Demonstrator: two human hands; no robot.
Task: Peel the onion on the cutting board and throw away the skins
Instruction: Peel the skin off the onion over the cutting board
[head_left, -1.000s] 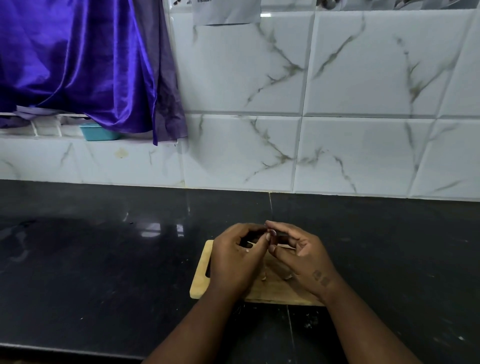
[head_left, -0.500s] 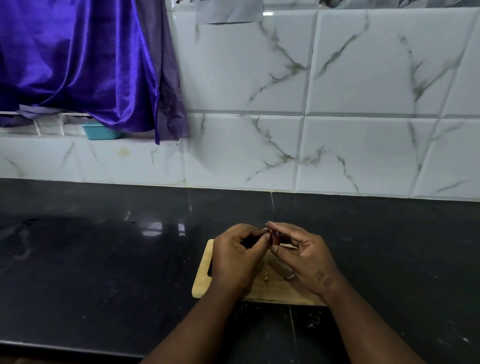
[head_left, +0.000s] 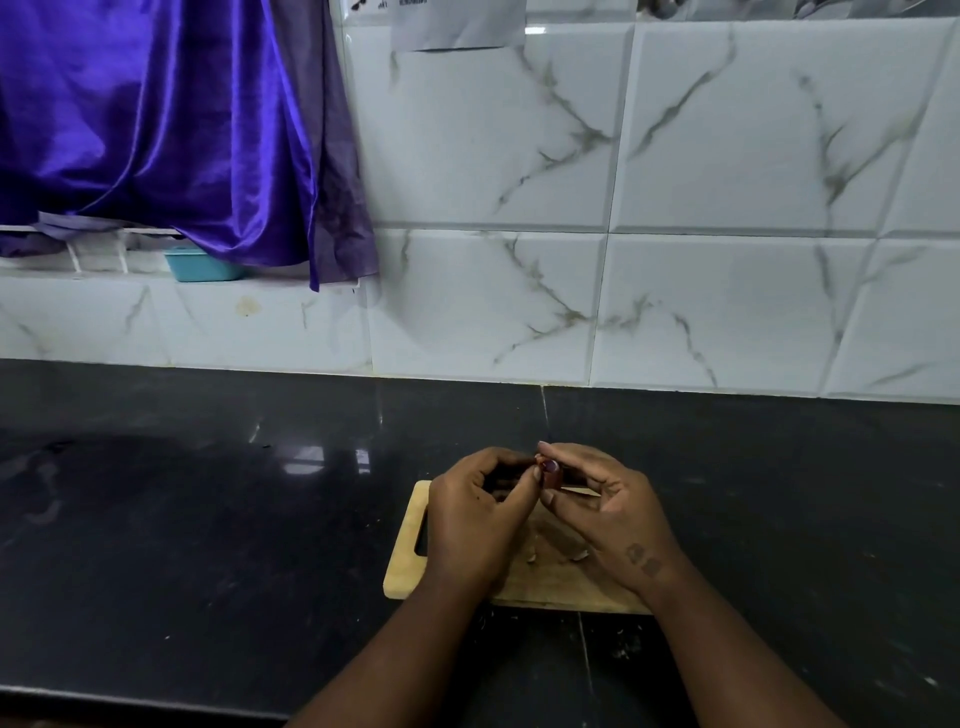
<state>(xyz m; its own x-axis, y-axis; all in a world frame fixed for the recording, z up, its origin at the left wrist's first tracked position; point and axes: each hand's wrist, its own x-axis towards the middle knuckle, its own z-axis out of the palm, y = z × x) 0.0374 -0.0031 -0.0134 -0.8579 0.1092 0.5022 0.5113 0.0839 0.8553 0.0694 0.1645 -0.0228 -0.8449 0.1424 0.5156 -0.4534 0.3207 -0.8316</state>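
Note:
A small reddish-purple onion is held above the wooden cutting board, pinched between both hands. My left hand curls round it from the left, thumb tip against it. My right hand pinches it from the right with finger and thumb. Most of the onion is hidden by the fingers. A few pale bits of onion skin lie on the board under my right hand.
The board sits on a black countertop below a white marble-tiled wall. A purple satin cloth hangs at upper left over a white rack with a teal container. Small skin crumbs lie in front of the board.
Both hands stay together over the board, working at the onion; more of its reddish surface now shows between the fingertips. The camera view has shifted slightly.

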